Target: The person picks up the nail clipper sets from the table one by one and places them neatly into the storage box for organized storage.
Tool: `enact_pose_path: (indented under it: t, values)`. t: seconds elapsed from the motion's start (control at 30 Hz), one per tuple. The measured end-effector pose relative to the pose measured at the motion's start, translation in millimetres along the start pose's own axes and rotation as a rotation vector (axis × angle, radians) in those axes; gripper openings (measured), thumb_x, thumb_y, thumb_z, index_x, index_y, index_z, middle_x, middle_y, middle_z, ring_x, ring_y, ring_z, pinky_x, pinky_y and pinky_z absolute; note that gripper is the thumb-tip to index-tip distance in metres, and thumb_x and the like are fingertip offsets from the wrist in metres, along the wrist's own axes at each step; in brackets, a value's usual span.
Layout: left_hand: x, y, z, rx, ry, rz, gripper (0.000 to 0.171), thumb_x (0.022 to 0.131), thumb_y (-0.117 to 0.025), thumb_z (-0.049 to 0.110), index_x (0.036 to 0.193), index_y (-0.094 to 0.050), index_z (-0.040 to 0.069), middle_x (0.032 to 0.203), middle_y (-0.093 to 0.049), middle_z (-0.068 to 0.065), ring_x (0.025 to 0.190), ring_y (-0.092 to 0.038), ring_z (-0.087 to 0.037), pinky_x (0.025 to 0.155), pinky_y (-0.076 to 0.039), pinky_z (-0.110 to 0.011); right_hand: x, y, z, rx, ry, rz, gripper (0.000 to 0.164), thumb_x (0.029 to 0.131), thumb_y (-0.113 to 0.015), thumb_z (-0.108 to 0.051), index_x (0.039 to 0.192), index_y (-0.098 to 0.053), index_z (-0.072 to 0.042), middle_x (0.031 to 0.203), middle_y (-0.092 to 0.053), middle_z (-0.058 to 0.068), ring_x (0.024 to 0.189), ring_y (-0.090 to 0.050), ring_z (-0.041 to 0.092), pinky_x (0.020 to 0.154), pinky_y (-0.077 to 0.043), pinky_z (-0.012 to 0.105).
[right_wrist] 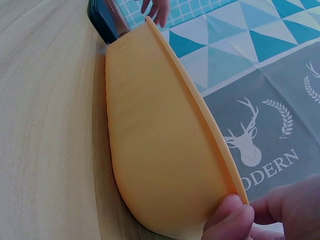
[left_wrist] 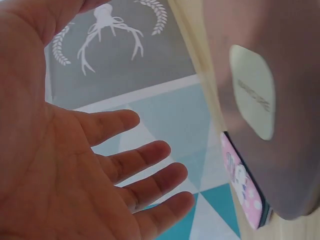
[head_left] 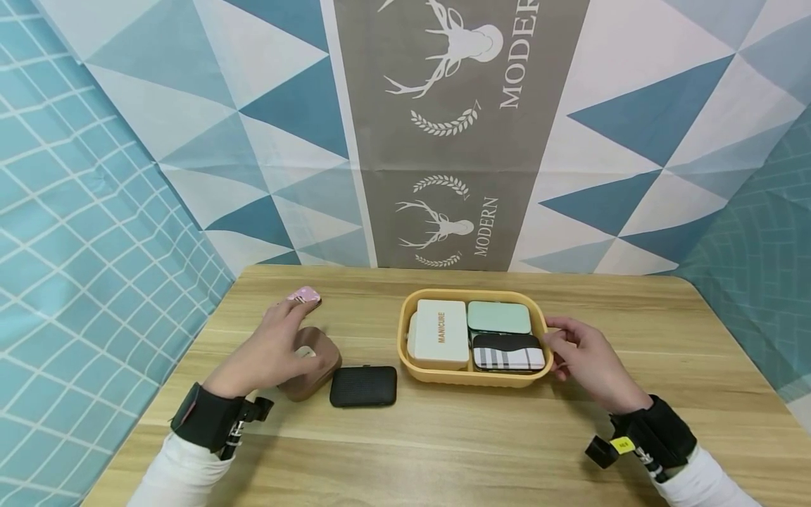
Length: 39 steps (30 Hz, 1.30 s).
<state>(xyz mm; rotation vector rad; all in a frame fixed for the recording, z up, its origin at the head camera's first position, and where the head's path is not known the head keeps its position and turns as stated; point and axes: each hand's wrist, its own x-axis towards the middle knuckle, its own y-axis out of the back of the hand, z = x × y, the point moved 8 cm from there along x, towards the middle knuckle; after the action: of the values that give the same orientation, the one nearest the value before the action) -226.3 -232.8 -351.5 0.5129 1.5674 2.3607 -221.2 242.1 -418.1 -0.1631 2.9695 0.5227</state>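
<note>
My left hand [head_left: 274,352] hangs over a rounded brown case [head_left: 328,350] with a pale label, its fingers spread and nothing in them. Just past the fingertips lies a small pink patterned case [head_left: 307,294]. A black ribbed case [head_left: 364,386] is to the right of the brown one. My right hand [head_left: 591,364] pinches the right end rim of a yellow basket [head_left: 475,379] between thumb and fingers. Inside that basket sit a cream box marked MANICURE [head_left: 441,332], a mint green case [head_left: 499,317] and a black-and-plaid case [head_left: 509,354].
The wooden table [head_left: 443,451] ends at the back against a patterned cloth wall [head_left: 443,155]. Tiled blue cloth [head_left: 82,246] borders the left side, and darker blue cloth [head_left: 754,267] borders the right.
</note>
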Motion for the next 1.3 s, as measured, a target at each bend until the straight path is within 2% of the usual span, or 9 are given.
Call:
enact_pose_path:
  t: [0.27, 0.37, 0.57, 0.9, 1.3]
  values:
    - [-7.8, -9.2, -13.1, 0.029, 0.055, -0.048, 0.097, 0.084, -0.085, 0.044, 0.158, -0.042, -0.001, 0.142, -0.047, -0.031, 0.131, -0.042, -0.048, 0.102, -0.044, -0.063, -0.4, 0.1, -1.3, -0.006, 0.004, 0.0, 0.053, 0.112, -0.055, -0.021, 0.156, -0.04, 0.004, 0.106, -0.057, 0.02, 0.073, -0.06, 0.026, 0.061, -0.055, 0.034]
    - [-9.9, -13.5, -16.8, 0.021, 0.065, -0.064, 0.101, 0.081, -0.088, 0.047, 0.158, -0.043, 0.0, 0.142, -0.046, -0.032, 0.134, -0.038, -0.051, 0.102, -0.045, -0.065, -0.3, 0.1, -1.1, -0.008, 0.005, 0.0, 0.053, 0.112, -0.055, -0.021, 0.156, -0.04, 0.004, 0.106, -0.057, 0.02, 0.073, -0.06, 0.026, 0.061, -0.054, 0.034]
    - [-11.3, -18.6, -19.3, 0.014, 0.052, -0.078, 0.101, 0.079, -0.089, 0.05, 0.155, -0.046, -0.002, 0.143, -0.046, -0.033, 0.14, -0.034, -0.055, 0.104, -0.043, -0.069, -0.7, 0.1, -0.6, -0.01, 0.009, 0.004, 0.053, 0.112, -0.056, -0.022, 0.156, -0.041, 0.004, 0.103, -0.057, 0.02, 0.071, -0.059, 0.026, 0.061, -0.054, 0.034]
    - [-14.1, -29.8, -26.0, -0.002, 0.146, -0.157, 0.11, 0.075, -0.091, 0.056, 0.154, -0.045, -0.005, 0.147, -0.043, -0.034, 0.137, -0.041, -0.052, 0.1, -0.048, -0.064, -1.1, 0.1, -2.4, -0.01, 0.029, 0.002, 0.051, 0.113, -0.055, -0.022, 0.154, -0.042, 0.005, 0.104, -0.058, 0.021, 0.071, -0.059, 0.025, 0.061, -0.055, 0.034]
    - [-14.4, -33.8, -26.3, 0.0, 0.168, -0.179, 0.111, 0.071, -0.094, 0.054, 0.153, -0.046, -0.003, 0.141, -0.045, -0.035, 0.13, -0.045, -0.051, 0.098, -0.048, -0.063, -0.3, 0.3, -0.9, -0.013, 0.015, 0.004, 0.052, 0.112, -0.056, -0.022, 0.155, -0.042, 0.004, 0.104, -0.057, 0.02, 0.073, -0.059, 0.026, 0.061, -0.055, 0.034]
